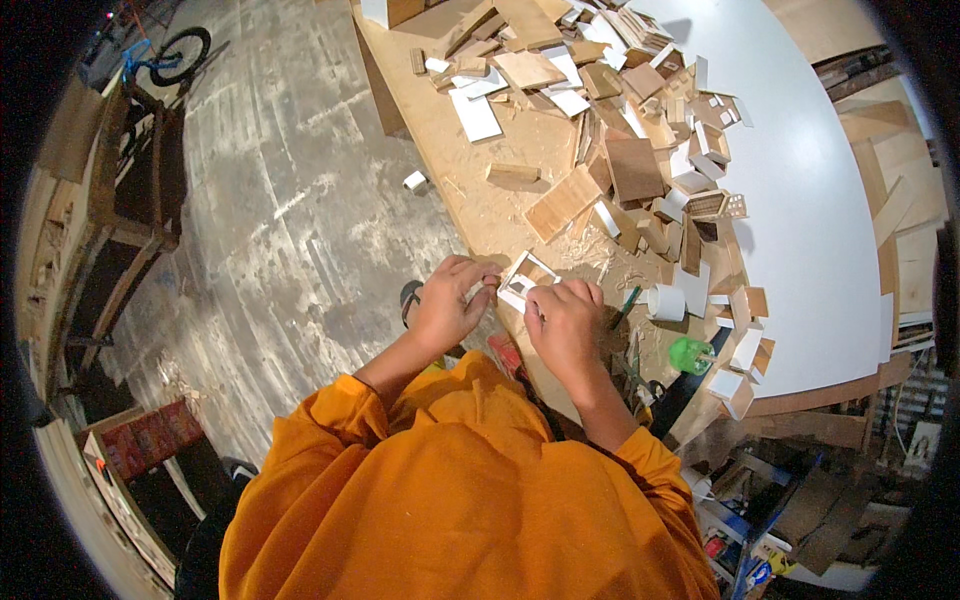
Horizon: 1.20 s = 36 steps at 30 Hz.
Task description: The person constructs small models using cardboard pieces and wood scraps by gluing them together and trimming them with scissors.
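A small white open frame (521, 270), likely wood, stands at the near edge of the workbench (470, 190). My right hand (567, 325) is closed on its near right corner, with the thumb toward me. Just left of the frame is my left hand (447, 303), its thumb and fingertips pinched together. Whatever lies between those fingertips is too small to make out. Right of my right hand are a dark green stick-like thing (631, 298), a white roll or cup (666, 303) and a green plastic container (690, 355).
Wood offcuts (635, 165) and white board pieces are heaped across the bench, with shavings around them. A large white panel (810, 200) lies to the right. Several small box-like pieces (745, 350) stand at its near edge. A wooden rack (120, 240) stands across the concrete floor (290, 200).
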{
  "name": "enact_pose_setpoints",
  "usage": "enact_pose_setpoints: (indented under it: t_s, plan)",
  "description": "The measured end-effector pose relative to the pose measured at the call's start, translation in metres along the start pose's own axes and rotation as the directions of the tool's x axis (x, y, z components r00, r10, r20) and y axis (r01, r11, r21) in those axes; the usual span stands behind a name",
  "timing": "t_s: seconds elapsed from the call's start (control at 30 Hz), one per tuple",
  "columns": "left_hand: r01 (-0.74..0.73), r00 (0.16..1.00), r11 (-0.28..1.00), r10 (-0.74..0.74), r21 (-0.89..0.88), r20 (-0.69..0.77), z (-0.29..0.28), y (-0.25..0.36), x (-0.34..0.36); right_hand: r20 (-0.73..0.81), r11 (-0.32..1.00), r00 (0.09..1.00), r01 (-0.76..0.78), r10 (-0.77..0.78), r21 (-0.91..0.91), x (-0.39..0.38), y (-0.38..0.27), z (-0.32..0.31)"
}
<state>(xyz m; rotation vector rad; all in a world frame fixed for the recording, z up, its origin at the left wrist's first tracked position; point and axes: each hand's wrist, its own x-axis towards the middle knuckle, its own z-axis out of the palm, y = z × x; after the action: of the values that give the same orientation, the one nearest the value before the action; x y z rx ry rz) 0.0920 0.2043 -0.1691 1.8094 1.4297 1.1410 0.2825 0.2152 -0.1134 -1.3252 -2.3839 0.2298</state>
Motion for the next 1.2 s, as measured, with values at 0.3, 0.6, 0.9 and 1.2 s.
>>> enact_pose_setpoints:
  t_s: [0.3,0.6,0.9,1.2]
  plan:
    - [0.008,1.0,1.0,-0.008,-0.008,-0.016,0.0019,-0.002,-0.0006,0.0,1.0,1.0,0.008,-0.008,0.0,-0.0015,0.0004,0.0047]
    - [-0.037,0.999,0.999,0.037,0.007,-0.003,-0.0003,0.0009,-0.0014,0.012,1.0,1.0,0.016,-0.016,0.01,-0.0038,-0.0018,0.0036]
    - [-0.053,0.998,0.998,0.053,0.016,0.014,0.0062,-0.0068,-0.0039,0.025,1.0,1.0,0.019,-0.019,-0.013,-0.0067,-0.0034,0.0061]
    - [-0.063,0.998,0.997,0.064,-0.054,0.022,0.0029,-0.0035,-0.0016,0.009,1.0,1.0,0.015,-0.015,-0.022,-0.0082,-0.0034,0.009]
